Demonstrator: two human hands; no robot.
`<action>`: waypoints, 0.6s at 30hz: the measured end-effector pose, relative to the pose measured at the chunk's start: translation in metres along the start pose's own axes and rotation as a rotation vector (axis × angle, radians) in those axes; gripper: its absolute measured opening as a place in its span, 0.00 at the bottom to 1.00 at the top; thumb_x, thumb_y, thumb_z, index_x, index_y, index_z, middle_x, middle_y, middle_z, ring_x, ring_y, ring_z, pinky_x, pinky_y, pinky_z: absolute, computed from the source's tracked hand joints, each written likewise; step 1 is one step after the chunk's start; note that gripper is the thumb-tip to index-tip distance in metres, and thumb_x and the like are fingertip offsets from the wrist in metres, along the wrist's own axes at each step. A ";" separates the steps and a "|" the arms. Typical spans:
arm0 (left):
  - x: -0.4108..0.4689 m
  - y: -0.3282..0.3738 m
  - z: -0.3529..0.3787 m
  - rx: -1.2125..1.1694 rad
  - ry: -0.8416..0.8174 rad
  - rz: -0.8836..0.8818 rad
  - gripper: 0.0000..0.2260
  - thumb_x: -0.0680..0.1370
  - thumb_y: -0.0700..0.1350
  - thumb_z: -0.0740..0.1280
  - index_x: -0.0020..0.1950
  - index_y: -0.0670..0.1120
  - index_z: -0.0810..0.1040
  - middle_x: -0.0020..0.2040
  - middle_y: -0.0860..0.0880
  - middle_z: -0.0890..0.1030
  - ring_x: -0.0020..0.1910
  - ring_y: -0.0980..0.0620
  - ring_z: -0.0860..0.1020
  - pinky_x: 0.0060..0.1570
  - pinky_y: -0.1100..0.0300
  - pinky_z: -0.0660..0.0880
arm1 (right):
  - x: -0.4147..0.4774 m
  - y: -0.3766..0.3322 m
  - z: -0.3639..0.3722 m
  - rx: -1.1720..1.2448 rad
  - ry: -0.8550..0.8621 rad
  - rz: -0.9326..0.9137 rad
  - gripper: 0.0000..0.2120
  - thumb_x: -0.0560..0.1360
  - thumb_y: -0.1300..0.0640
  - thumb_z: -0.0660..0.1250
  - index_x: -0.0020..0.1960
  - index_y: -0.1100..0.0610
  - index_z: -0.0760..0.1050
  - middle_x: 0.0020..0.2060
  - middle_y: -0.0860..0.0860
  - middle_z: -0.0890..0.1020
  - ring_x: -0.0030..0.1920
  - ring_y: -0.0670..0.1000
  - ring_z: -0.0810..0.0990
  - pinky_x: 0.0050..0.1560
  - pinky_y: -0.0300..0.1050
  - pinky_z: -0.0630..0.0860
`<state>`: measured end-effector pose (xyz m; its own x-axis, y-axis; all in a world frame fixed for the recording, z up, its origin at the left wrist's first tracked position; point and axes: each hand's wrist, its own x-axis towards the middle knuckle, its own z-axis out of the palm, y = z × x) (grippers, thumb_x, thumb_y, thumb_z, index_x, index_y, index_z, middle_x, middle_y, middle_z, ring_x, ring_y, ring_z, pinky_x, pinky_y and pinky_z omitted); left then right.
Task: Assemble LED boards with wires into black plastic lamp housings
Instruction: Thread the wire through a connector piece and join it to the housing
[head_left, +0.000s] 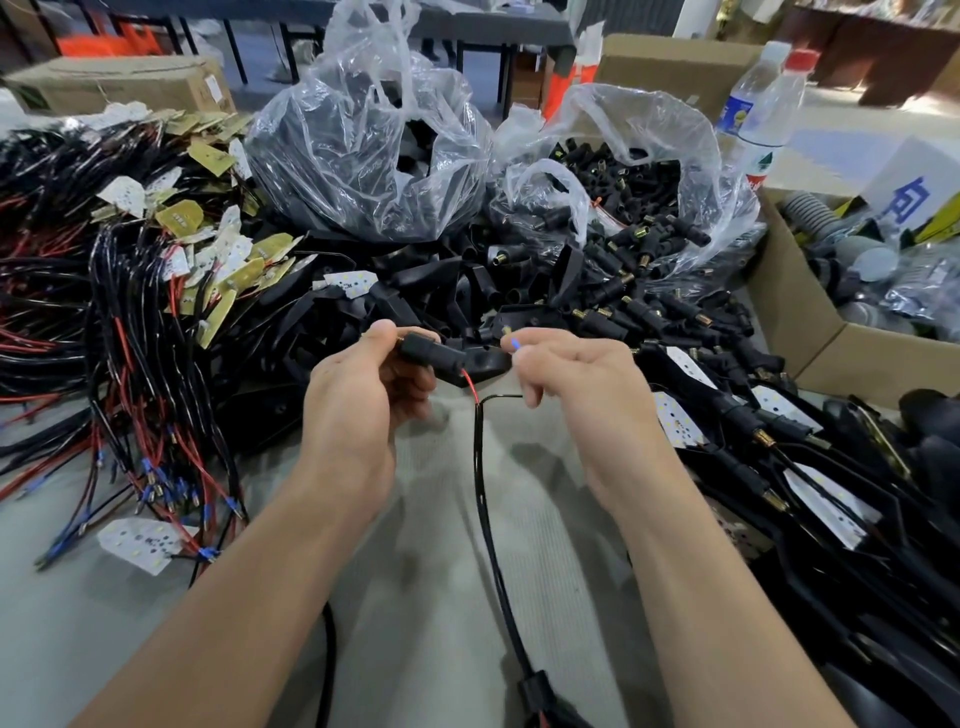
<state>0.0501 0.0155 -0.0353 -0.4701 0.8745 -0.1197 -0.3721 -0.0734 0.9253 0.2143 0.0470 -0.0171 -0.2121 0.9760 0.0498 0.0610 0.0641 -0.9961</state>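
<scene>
Left grip (363, 400) pinches a black plug (434, 357) between the thumb and curled fingers, above the middle of a grey worktop (415, 545). Right grip (582, 400) is level with it and close beside it, fingers curled, pinching a thin wire whose blue tip (514, 344) pokes up beside the thumb. A red wire (470, 385) comes out of the plug and joins a black cable (483, 478), which runs down between the forearms toward the viewer. A short black wire (503, 397) branches from the same cable toward the right grip. A black housing (485, 366) shows just behind the plug, between the two grips; whether either grip touches it cannot be told. More loose black housings and brass-tipped plugs are heaped behind the hands. On the left lies a big tangle of red and black wires with LED boards (156, 228) attached, and one white board (145, 543) lies nearer the viewer. Two clear plastic bags stand at the back: the left bag (363, 156) holds black housings and the right bag (649, 156) holds plugs. On the right lie assemblies (779, 441) with white boards, beside a cardboard box (795, 301) and a water bottle (761, 104).
</scene>
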 end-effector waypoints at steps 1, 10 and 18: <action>0.000 0.000 0.000 -0.006 -0.001 0.003 0.18 0.86 0.47 0.59 0.45 0.41 0.84 0.31 0.47 0.79 0.28 0.55 0.75 0.25 0.63 0.72 | 0.000 0.000 -0.001 -0.119 -0.041 -0.017 0.20 0.73 0.65 0.70 0.23 0.57 0.73 0.39 0.42 0.85 0.55 0.39 0.82 0.57 0.43 0.73; -0.003 0.002 0.000 0.079 -0.120 0.076 0.24 0.87 0.46 0.57 0.37 0.48 0.87 0.32 0.47 0.80 0.29 0.55 0.75 0.27 0.63 0.72 | 0.000 0.004 0.003 -0.357 -0.182 -0.090 0.17 0.74 0.64 0.72 0.27 0.65 0.74 0.57 0.42 0.83 0.58 0.34 0.79 0.57 0.37 0.70; -0.008 0.002 0.003 0.183 -0.072 0.177 0.23 0.87 0.44 0.58 0.37 0.47 0.86 0.29 0.47 0.80 0.29 0.54 0.75 0.28 0.63 0.73 | 0.001 0.005 -0.002 -0.343 -0.180 -0.115 0.18 0.76 0.62 0.72 0.28 0.58 0.78 0.62 0.40 0.81 0.63 0.34 0.76 0.63 0.35 0.69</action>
<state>0.0560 0.0095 -0.0312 -0.4548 0.8878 0.0699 -0.1352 -0.1464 0.9799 0.2160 0.0483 -0.0216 -0.4019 0.9084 0.1157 0.3421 0.2662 -0.9012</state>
